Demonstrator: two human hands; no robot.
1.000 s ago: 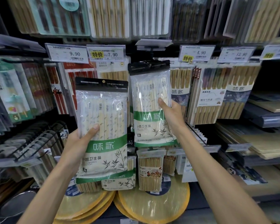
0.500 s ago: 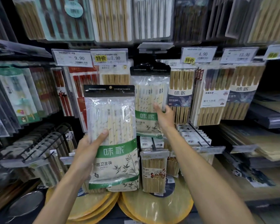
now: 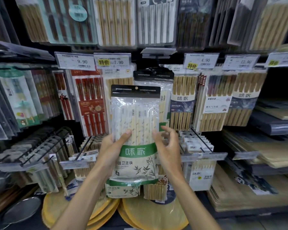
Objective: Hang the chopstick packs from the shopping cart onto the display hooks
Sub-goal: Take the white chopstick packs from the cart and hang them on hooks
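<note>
Frame centre: left hand [image 3: 113,146] grips chopstick pack [image 3: 136,130] upright, thumb on front; right hand [image 3: 168,146] at pack's right edge, fingers loosely curled, contact unclear; second pack [image 3: 154,76] hangs behind, upper centre.

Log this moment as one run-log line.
left hand grips clear green-banded chopstick pack with black header | right hand at its right edge, grip unclear | matching pack hangs behind it
</note>
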